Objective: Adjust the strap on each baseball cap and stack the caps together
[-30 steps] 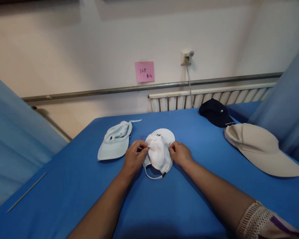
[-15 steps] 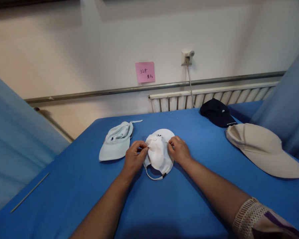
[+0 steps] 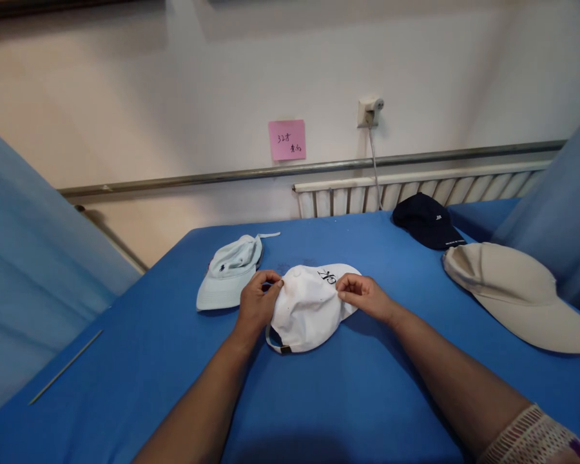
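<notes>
Between my hands is a white baseball cap (image 3: pixel 303 316) with black lettering on its front. Its brim points right and away from me, and its back strap with a dark buckle faces left. My left hand (image 3: pixel 260 301) pinches the crown's fabric at the left, near the back. On the front panel beside the lettering, my right hand (image 3: pixel 365 295) pinches the cap close to the brim. A pale mint cap (image 3: pixel 228 274) lies just left of my left hand, brim toward me.
A navy cap (image 3: pixel 426 220) and a large beige wide-brimmed hat (image 3: pixel 507 283) lie on the right of the blue-covered table (image 3: pixel 174 386). A thin stick (image 3: pixel 65 367) rests at the left. Behind are a metal rail (image 3: pixel 222 175), a radiator (image 3: pixel 348 198) and a pink note (image 3: pixel 287 140).
The white cap has turned, its brim swinging to the right, so more of its side and lettering shows. My right hand has moved right with the front; my left hand keeps its pinch.
</notes>
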Available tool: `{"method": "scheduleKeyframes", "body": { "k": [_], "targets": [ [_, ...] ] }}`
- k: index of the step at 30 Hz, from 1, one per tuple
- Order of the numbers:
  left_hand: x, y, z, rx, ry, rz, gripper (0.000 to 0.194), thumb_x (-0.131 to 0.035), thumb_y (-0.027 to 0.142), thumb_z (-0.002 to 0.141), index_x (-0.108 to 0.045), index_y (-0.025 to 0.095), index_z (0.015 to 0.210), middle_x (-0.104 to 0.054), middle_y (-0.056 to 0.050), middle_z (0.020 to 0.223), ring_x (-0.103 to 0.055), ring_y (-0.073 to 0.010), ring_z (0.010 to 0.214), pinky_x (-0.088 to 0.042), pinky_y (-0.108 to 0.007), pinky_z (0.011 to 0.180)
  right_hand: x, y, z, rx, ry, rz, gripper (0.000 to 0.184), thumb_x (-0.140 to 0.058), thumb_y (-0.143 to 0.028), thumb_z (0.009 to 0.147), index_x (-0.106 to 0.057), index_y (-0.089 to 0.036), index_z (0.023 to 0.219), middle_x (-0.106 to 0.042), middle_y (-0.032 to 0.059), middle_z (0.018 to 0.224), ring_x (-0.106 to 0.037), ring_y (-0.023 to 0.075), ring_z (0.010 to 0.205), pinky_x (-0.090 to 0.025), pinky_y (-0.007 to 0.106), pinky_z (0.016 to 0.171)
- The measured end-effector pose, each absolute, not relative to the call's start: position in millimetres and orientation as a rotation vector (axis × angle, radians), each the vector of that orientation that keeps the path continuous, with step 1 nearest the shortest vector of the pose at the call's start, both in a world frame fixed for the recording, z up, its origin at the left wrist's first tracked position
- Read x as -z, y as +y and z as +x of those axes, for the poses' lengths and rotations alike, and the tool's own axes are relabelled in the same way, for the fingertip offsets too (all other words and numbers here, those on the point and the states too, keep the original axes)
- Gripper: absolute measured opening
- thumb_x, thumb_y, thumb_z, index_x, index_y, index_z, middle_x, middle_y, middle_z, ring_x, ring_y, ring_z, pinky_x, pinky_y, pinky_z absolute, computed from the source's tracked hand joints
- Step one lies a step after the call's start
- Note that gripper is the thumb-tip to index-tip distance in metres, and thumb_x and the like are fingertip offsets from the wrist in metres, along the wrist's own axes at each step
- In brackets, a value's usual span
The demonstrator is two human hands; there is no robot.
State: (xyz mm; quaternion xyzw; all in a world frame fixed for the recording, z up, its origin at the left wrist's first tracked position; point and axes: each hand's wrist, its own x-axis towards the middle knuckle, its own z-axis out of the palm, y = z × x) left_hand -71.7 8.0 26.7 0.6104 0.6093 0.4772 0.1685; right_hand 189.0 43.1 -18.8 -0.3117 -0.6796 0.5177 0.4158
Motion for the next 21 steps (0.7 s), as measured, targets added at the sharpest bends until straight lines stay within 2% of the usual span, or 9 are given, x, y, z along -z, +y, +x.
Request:
{"method": "scheduleKeyframes", "body": {
  "k": [3,7,11,14,17,21],
  "targets": [
    [-25.9,8.2,-71.3,-1.364,1.72,1.731,0.011,-0.059,0.029,0.075,-0.063,0.019,0.076,-0.066,-0.002,0.087,-0.061,-0.0165,0.079,-0.049,-0.028,0.073,13.0,32.0,180.5,-1.028,-1.867,-0.874,0.026,-0.071,-0.033,0.074,-0.056,-0.021,0.091,-0.058,0.0,0.081,-0.054,0.0153,0.072,-0.043,0.029,0.068],
    [-23.8,8.5,-71.0,-1.354,1.695,1.739,0.011,-0.059,0.029,0.076,-0.063,0.019,0.077,-0.066,-0.002,0.087,-0.062,-0.0169,0.081,-0.05,-0.028,0.074,9.5,21.7,171.0,-0.592,-2.092,-0.901,0.009,-0.061,-0.025,0.083,-0.053,-0.021,0.083,-0.057,0.0012,0.081,-0.053,0.0159,0.073,-0.041,0.029,0.068],
    [-23.6,8.5,-72.4,-1.395,1.675,1.748,0.009,-0.059,0.028,0.076,-0.062,0.019,0.077,-0.065,-0.002,0.088,-0.062,-0.0173,0.085,-0.05,-0.029,0.079,3.3,11.0,166.0,-0.34,-2.054,-0.845,0.007,-0.052,-0.018,0.087,-0.05,-0.021,0.08,-0.054,0.0016,0.074,-0.05,0.0159,0.069,-0.039,0.029,0.066],
    [-26.2,8.3,-76.1,-1.424,1.644,1.759,0.008,-0.06,0.027,0.076,-0.062,0.019,0.077,-0.065,-0.003,0.093,-0.062,-0.0176,0.089,-0.049,-0.029,0.081,-5.8,-5.1,162.8,-0.328,-2.029,-0.712,0.008,-0.051,-0.017,0.087,-0.05,-0.021,0.081,-0.055,0.0021,0.074,-0.05,0.0157,0.068,-0.039,0.029,0.066],
    [-30.3,7.7,-80.0,-1.319,1.543,1.788,0.007,-0.06,0.026,0.074,-0.062,0.019,0.076,-0.065,-0.004,0.097,-0.062,-0.0181,0.089,-0.05,-0.03,0.08,-10.9,-16.7,161.1,-0.485,-2.08,-0.572,0.013,-0.05,-0.02,0.089,-0.051,-0.021,0.077,-0.055,0.0002,0.069,-0.05,0.0137,0.064,-0.039,0.028,0.064],
    [-34.8,7.1,-81.8,-1.184,1.494,1.806,0.009,-0.059,0.026,0.073,-0.062,0.019,0.077,-0.066,-0.005,0.099,-0.062,-0.0189,0.089,-0.05,-0.031,0.078,-5.5,-2.8,166.1,-0.579,-1.844,-0.851,0.016,-0.05,-0.025,0.09,-0.056,-0.021,0.075,-0.058,0.0009,0.07,-0.053,0.0138,0.065,-0.041,0.028,0.064]
  ]
}}
